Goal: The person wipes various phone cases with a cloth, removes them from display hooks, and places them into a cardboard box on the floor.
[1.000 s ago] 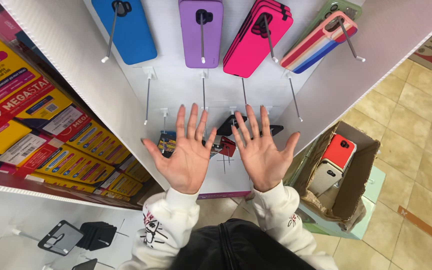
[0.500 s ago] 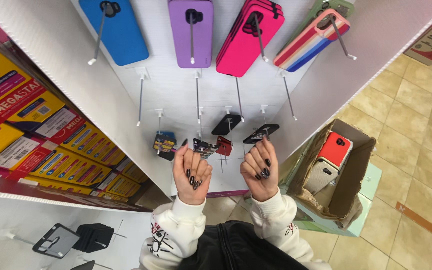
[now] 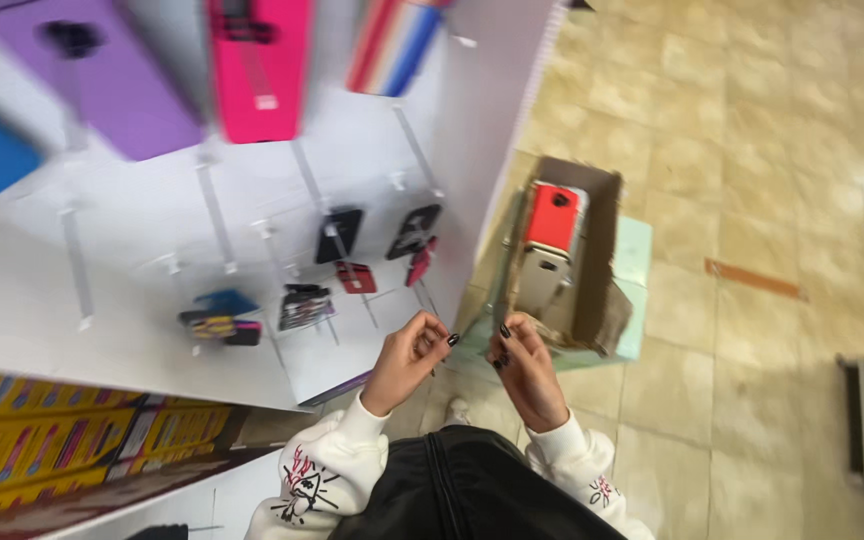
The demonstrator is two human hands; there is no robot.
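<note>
Now: your left hand (image 3: 407,358) and right hand (image 3: 524,365) loosely curled, empty as far as blur shows, beside cardboard box (image 3: 562,262) holding red phone case (image 3: 552,215). Steady head, reach slowly.

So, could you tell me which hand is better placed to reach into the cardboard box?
Probably the right hand: it hovers just below the cardboard box, while the left hand sits further toward the white display panel.
</note>
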